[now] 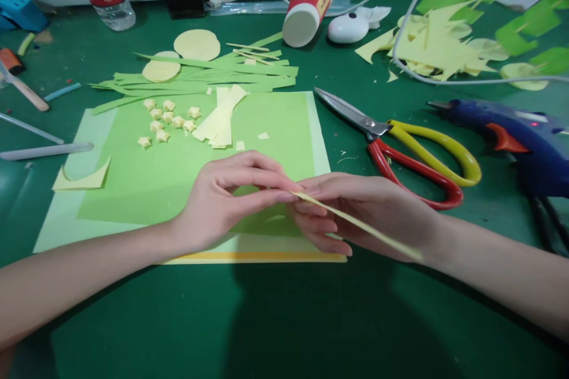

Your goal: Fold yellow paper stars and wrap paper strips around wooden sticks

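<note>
Left hand point(211, 200): thumb and forefinger pinch one end of the yellow strip point(358, 224).
Right hand point(377, 207): fingertips press at that same end.
Yellow strip: between both hands, tail slanting across the right palm; an uneven tug could tear it, I'd say.

Pale-yellow strip point(364, 225); green table point(133, 320); red-and-yellow scissor handles point(418, 171).
</note>
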{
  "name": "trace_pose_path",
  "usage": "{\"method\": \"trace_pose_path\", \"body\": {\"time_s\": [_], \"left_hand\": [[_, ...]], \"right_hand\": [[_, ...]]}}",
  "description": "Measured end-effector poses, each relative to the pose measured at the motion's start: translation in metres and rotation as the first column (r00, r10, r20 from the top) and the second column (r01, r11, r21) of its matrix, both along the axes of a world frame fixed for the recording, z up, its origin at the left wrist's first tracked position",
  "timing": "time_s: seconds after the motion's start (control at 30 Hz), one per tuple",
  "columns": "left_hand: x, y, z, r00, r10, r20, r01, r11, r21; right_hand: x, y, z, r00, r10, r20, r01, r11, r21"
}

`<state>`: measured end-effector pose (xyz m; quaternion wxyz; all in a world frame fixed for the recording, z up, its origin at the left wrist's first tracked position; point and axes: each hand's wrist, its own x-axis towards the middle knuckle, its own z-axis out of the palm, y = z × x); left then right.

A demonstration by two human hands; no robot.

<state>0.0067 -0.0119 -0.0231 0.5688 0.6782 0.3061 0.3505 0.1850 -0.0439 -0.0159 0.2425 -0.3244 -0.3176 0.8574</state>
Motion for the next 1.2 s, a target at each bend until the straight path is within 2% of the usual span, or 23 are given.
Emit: {"method": "trace_pose_path", "body": {"time_s": [0.13, 0.23, 0.37, 0.47, 0.53, 0.6, 0.7, 0.8, 0.93, 1.1, 1.2], "left_hand": [[0.0007, -0.0013, 0.0004, 0.997, 0.074, -0.029, -0.074, 0.997, -0.001], [0.0019, -0.0008, 0.0006, 0.993, 0.111, -0.036, -0.113, 0.993, -0.047], [0.0034, 0.0019, 0.0008, 0.994, 0.104, -0.026, -0.107, 0.983, -0.151], [0.004, 0.003, 0.0006, 0.997, 0.08, -0.011, -0.08, 0.966, -0.247], [0.0039, 0.003, 0.0001, 0.999, 0.048, 0.012, -0.042, 0.951, -0.306], [0.0034, 0.0027, -0.0007, 0.999, 0.015, 0.044, 0.0, 0.947, -0.32], [0.0023, 0.0016, -0.0009, 0.996, -0.011, 0.084, 0.035, 0.956, -0.29], [0.0014, 0.0, 0.0006, 0.998, -0.063, 0.003, 0.062, 0.972, -0.225], [0.0007, -0.0015, 0.0021, 0.969, -0.166, -0.182, 0.164, 0.986, -0.027], [0.0006, -0.0006, 0.0001, 0.961, -0.217, -0.174, 0.226, 0.973, 0.038], [0.0007, 0.0001, -0.0003, 0.955, -0.227, -0.191, 0.242, 0.968, 0.06]], "right_hand": [[-0.0005, 0.001, -0.0025, 0.992, 0.007, 0.126, -0.021, 0.993, 0.115], [-0.0011, 0.0011, -0.0024, 0.938, -0.107, 0.329, -0.002, 0.95, 0.313], [-0.0025, -0.001, 0.0017, 0.837, -0.301, 0.456, -0.025, 0.813, 0.582], [-0.0033, -0.0026, 0.0039, 0.767, -0.428, 0.478, -0.048, 0.704, 0.709], [-0.0032, -0.0031, 0.0045, 0.75, -0.471, 0.464, -0.067, 0.645, 0.762], [-0.0026, -0.0033, 0.0048, 0.751, -0.49, 0.442, -0.068, 0.608, 0.791], [-0.0017, -0.0036, 0.0049, 0.729, -0.525, 0.439, -0.062, 0.589, 0.806], [-0.0016, -0.0043, 0.0049, 0.727, -0.521, 0.446, -0.085, 0.577, 0.813], [-0.0019, -0.005, 0.0053, 0.776, -0.456, 0.435, -0.124, 0.567, 0.815], [-0.0011, -0.0032, 0.0059, 0.795, -0.431, 0.426, -0.132, 0.564, 0.815], [-0.0009, -0.0021, 0.0048, 0.798, -0.47, 0.377, -0.106, 0.507, 0.855]]}}
